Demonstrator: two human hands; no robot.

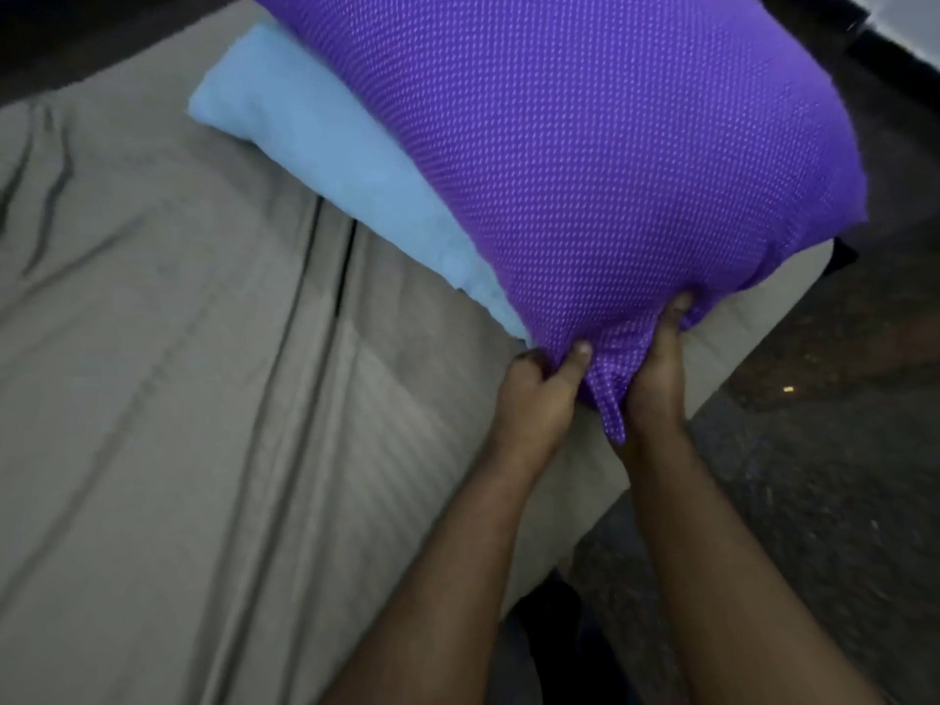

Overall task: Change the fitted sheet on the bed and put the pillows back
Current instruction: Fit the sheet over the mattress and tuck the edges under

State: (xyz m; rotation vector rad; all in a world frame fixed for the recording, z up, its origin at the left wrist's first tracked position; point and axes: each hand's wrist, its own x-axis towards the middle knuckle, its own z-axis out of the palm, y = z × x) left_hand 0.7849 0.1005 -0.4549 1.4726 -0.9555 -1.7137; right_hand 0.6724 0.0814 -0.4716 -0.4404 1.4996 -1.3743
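Purple dotted pillow point(585, 160): soft, light, bulky, judged easily squashed. Held over the blue pillow point(325, 155) at the bed point(152, 374) edge; near corner fabric is pinched by the left hand point(539, 399) and right hand point(656, 379).

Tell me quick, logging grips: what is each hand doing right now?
Left hand: grips the near edge of the purple pillow.
Right hand: grips the same edge, beside it.
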